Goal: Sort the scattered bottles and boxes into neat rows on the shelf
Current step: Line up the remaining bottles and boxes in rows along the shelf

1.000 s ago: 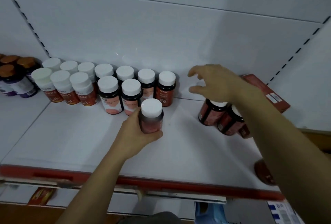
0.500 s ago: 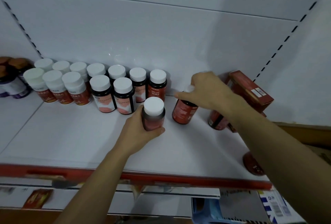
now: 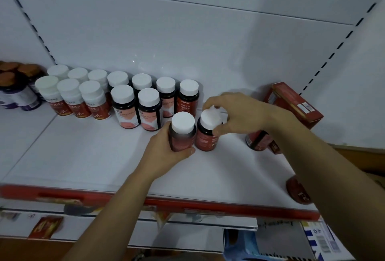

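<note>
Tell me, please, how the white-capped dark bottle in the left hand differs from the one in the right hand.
The left hand wraps the left-hand bottle round its body; the right hand pinches the right-hand bottle by its cap from above. The left-hand bottle's cap shows whole; the right-hand bottle's is partly hidden by that hand. Both are dark, red-labelled and white-capped, side by side.

Just one view — the camera on my head, in front of the shelf (image 3: 87, 156) and above its board, looking forward and down. It's near: the shelf's red front edge (image 3: 62, 193) runs low across the view, and its back panel (image 3: 187, 37) fills the top.
</note>
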`<state>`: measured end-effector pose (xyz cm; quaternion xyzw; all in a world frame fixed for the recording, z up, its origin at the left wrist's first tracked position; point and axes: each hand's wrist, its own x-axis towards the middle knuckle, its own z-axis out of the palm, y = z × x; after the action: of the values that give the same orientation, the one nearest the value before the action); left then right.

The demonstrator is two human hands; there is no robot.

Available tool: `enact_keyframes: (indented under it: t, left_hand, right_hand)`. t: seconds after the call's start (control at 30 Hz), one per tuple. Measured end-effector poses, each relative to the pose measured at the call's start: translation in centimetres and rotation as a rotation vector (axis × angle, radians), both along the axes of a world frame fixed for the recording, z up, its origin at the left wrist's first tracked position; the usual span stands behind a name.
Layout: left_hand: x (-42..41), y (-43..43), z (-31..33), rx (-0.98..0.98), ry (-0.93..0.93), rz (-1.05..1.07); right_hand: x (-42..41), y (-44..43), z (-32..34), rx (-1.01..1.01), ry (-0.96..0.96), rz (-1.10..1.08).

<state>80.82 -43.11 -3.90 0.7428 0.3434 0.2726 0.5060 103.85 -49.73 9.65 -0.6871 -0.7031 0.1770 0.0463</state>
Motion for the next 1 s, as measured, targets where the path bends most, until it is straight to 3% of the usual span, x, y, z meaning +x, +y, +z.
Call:
enact_keyframes:
  t: [0.3, 1.0]
  left_hand:
    - [0.0, 0.0, -0.1, 0.020, 0.016, 0.017]
    - [0.2, 0.2, -0.7, 0.044, 0.013, 0.046]
  right_hand:
    - [0.6, 4.2, -0.6, 0.218, -0.129, -0.383]
    - [1.9, 5.0, -1.4, 0.228, 0.033, -0.447]
